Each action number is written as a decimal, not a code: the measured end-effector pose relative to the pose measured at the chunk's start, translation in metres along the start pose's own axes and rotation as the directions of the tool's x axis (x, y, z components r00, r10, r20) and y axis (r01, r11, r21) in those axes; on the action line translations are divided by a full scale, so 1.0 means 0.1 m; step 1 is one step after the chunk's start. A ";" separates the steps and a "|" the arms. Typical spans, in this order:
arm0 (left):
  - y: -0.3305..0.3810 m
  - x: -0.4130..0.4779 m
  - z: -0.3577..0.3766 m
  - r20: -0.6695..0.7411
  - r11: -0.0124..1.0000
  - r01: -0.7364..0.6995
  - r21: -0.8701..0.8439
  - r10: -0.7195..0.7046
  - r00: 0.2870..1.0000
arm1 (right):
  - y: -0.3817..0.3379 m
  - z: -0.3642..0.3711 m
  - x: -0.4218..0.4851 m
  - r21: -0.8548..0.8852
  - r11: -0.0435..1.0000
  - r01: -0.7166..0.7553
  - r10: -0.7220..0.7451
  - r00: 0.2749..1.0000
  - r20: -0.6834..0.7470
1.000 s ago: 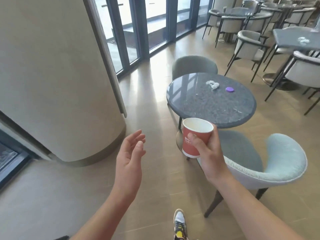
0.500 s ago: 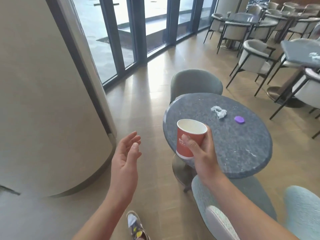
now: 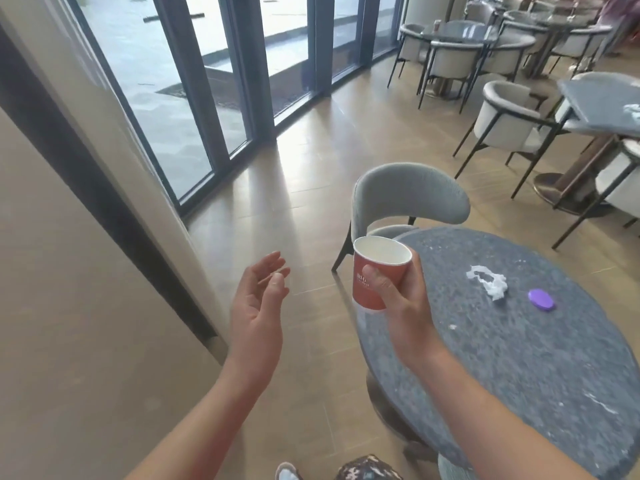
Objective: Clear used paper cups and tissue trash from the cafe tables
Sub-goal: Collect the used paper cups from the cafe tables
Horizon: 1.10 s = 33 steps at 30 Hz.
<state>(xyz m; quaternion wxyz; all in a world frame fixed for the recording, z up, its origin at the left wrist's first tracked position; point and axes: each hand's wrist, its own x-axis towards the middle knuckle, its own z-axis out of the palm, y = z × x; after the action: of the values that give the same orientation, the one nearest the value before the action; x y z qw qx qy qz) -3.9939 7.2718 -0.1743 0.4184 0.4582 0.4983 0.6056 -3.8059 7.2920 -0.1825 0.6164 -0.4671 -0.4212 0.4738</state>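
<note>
My right hand (image 3: 403, 299) grips a red paper cup (image 3: 375, 271) with a white inside, held upright over the left edge of a round dark stone table (image 3: 519, 358). A crumpled white tissue (image 3: 488, 281) lies on that table to the right of the cup, with a small purple disc (image 3: 541, 299) beside it. My left hand (image 3: 258, 306) hangs over the floor left of the cup, palm turned inward, fingers relaxed, holding nothing. More white tissue (image 3: 633, 110) lies on a second dark table (image 3: 602, 109) at the far right.
A grey curved chair (image 3: 408, 199) stands at the far side of the round table. A beige wall (image 3: 69, 306) and glass doors (image 3: 194, 81) line the left. Cream chairs (image 3: 505, 123) and more tables fill the back right. My shoe (image 3: 287, 472) shows at the bottom.
I have walked up to the round table; it now sits close at my right, with the cup over its edge. Both hands keep their pose and the cup stays held.
</note>
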 end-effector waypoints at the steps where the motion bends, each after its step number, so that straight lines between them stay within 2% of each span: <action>1: -0.02 0.20 -0.01 0.005 1.000 -0.002 0.005 0.002 1.000 | 0.02 0.06 0.15 -0.006 1.000 -0.001 0.001 1.000 -0.013; 11: -0.44 2.33 0.29 0.069 1.000 -0.021 0.015 0.020 0.997 | 0.40 0.52 1.99 -0.052 0.998 0.027 -0.031 0.996 -0.078; 16: -0.70 3.49 0.66 0.081 1.000 -0.006 0.010 0.005 0.997 | 0.59 0.73 3.24 0.022 1.000 0.021 -0.019 0.996 -0.081; 24: -0.91 5.24 1.17 0.086 1.000 0.015 0.019 -0.017 0.996 | 0.62 0.97 5.26 -0.057 0.998 0.017 -0.024 0.992 -0.127; 33: -1.25 7.14 1.65 0.126 1.000 0.016 -0.026 -0.013 0.992 | 0.86 1.24 7.04 -0.072 0.997 0.013 -0.024 0.987 -0.157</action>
<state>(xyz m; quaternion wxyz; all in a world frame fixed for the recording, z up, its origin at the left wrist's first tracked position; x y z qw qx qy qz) -3.9912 8.0156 -0.1849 0.4596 0.4864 0.4660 0.5789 -3.8032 8.0124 -0.1865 0.6354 -0.5208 -0.3918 0.4143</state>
